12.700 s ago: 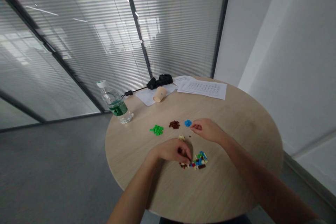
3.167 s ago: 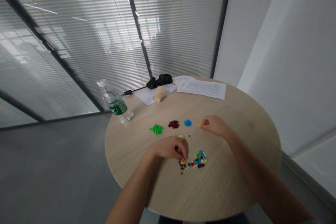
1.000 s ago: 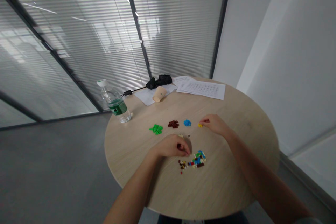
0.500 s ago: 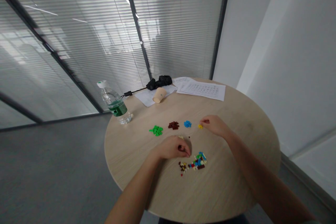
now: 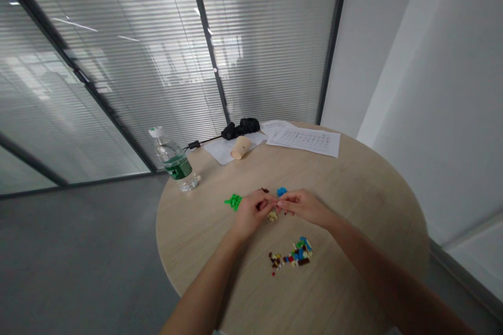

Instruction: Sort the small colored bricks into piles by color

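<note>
My left hand (image 5: 253,212) and my right hand (image 5: 304,206) meet fingertip to fingertip over the middle of the table. Both are pinched closed, and whatever sits between the fingers is too small or hidden to name. Just below them lie cream toy bricks (image 5: 272,215). Blue bricks (image 5: 282,191) show behind the fingertips, and brown bricks (image 5: 264,190) are mostly covered by my left hand. To its left is a heap of green bricks (image 5: 234,201). Nearer to me lies a mixed pile of small coloured bricks (image 5: 301,254). No yellow heap is visible; my right hand covers that area.
The round wooden table (image 5: 353,188) carries a water bottle (image 5: 176,162) at its left edge. At the back are a tipped paper cup (image 5: 240,147), a black bundled item with a cord (image 5: 247,126) and printed sheets (image 5: 306,139). A glass partition with blinds stands behind.
My right hand has moved left from the yellow bricks, and my left hand has moved up from the mixed pile; they now touch. Earlier, a yellow heap formed under my right hand. The view shifted slightly.
</note>
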The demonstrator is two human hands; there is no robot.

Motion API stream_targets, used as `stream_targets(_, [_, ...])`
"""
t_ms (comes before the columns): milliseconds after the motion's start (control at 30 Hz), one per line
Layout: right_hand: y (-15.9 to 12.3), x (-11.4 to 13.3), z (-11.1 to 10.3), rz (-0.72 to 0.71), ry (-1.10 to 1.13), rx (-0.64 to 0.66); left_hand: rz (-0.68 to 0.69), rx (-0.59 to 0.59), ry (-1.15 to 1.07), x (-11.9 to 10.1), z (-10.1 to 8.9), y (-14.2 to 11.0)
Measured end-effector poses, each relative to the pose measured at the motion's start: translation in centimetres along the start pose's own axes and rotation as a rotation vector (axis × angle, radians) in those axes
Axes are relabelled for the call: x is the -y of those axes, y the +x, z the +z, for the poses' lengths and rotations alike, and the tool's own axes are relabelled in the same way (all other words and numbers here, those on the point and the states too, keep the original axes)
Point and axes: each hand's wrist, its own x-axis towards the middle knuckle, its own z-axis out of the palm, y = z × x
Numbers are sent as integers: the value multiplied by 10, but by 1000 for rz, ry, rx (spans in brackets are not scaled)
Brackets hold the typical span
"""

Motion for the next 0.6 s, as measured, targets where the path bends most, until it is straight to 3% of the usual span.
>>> stream_targets(300, [4, -7, 3, -34, 39, -49, 34, 14, -8, 3, 1, -1])
stream_targets(467, [-1, -1, 1, -79, -336, -193, -60, -28, -1, 4, -1, -1])
stream_targets(600, [-3, 1, -2, -116, -553, -177, -124, -53, 26, 7, -1, 0])
